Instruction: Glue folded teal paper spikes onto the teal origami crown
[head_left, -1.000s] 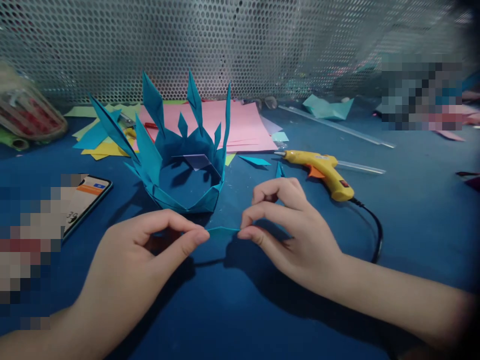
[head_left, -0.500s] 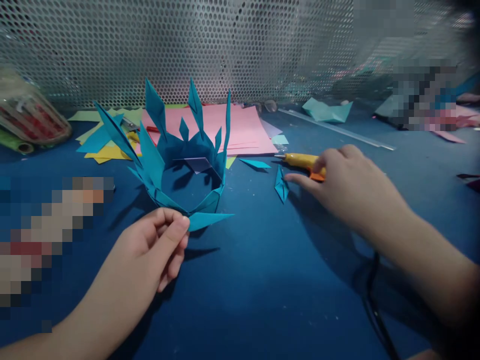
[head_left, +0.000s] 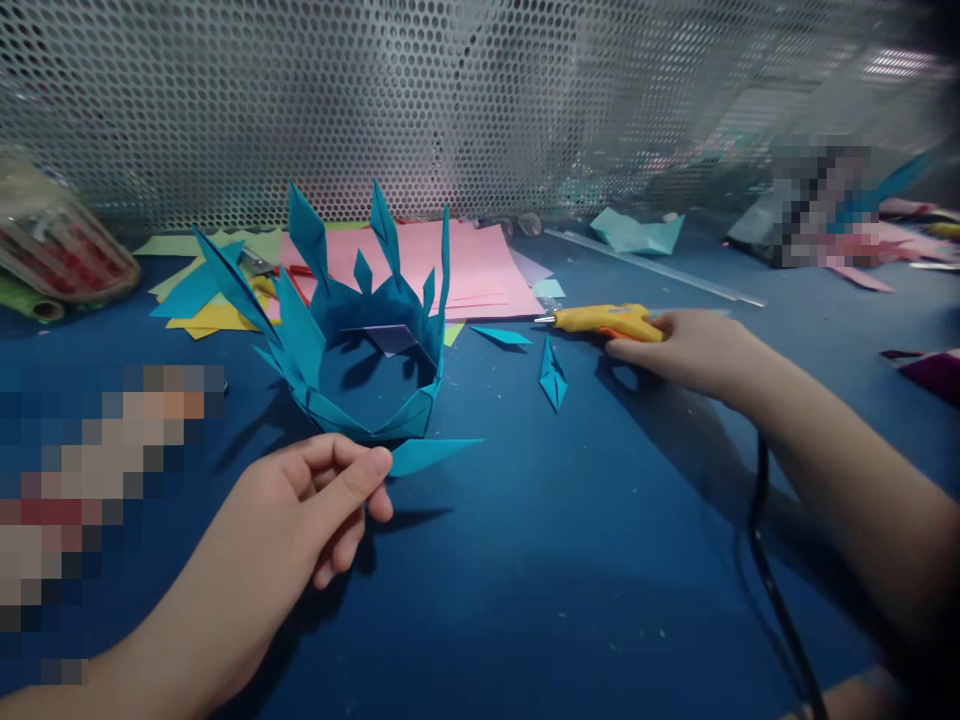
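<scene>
My left hand pinches a folded teal paper point between thumb and forefinger, just in front of the teal paper crown with tall spikes. My right hand is wrapped round the handle of the yellow glue gun, which lies on the blue table with its nozzle pointing left. A small folded teal piece stands between the crown and the gun.
Pink sheets and yellow sheets lie behind the crown. A perforated metal screen closes the back. The gun's black cord runs toward me on the right. Clear glue sticks and a light teal fold lie far right.
My right hand let go of the teal point, moved right and closed on the glue gun. My left hand kept the point and lifted it slightly by the crown.
</scene>
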